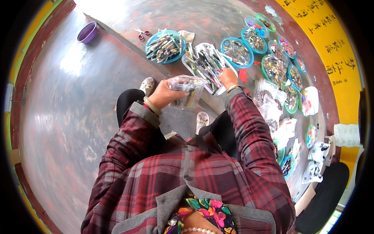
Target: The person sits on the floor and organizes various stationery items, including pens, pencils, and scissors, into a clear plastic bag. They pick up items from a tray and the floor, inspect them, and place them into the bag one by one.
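My left hand (pixel 166 94) is closed on the rim of a see-through plastic bag (pixel 191 93) with several pens inside, held above the floor between my knees. A white tray (pixel 186 62) heaped with loose pens (pixel 206 64) lies just beyond the bag. At the tray's right side, my right hand (pixel 228 78) has its fingers drawn together among the pens. What sits between those fingertips is too small to make out. To the left of the tray stands a blue basket (pixel 147 46) piled with more pens.
Red-handled scissors (pixel 142 34) lie beyond the blue basket, and a purple basin (pixel 87 32) stands far left. Several round baskets of small goods, one blue (pixel 237 64), line the right side. Plastic bags (pixel 269 99) lie near my right arm. A yellow wall (pixel 335 50) bounds the right.
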